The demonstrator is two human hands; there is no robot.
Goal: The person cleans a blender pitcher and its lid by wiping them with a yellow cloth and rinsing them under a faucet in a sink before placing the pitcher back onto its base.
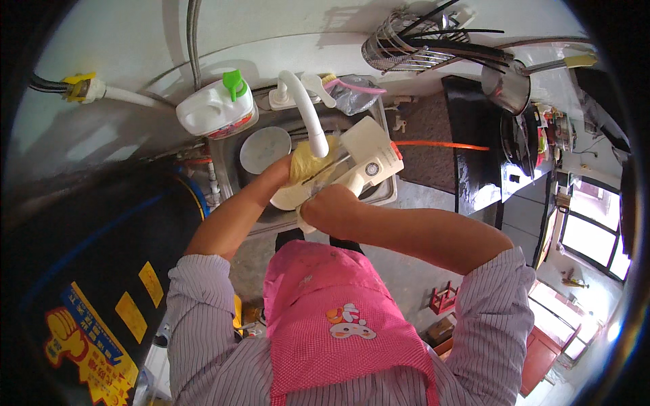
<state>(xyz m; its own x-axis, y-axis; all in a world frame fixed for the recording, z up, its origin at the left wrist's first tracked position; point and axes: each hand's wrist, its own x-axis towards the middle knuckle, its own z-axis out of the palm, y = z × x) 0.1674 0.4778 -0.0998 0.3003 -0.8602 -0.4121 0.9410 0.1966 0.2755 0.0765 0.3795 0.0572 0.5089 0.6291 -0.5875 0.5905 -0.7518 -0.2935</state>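
Note:
Over a metal sink (388, 195), my right hand (330, 208) is closed round the handle of a cream plastic kitchen appliance (373, 152), which lies tilted across the basin. My left hand (282, 172) is pressed to a yellow cloth (307, 162) against the appliance's far left side; its fingers are mostly hidden behind the cloth. The curved white faucet (307, 109) reaches down over the cloth. A round whitish dish (265, 149) sits in the basin, left of the cloth.
A white jug with a green cap (218, 111) stands at the sink's back left. Behind the faucet are a pink-handled brush (355, 89) and a clear plastic bag (353, 101). A wire rack (401, 48) hangs on the wall. A black counter (469, 147) is at right.

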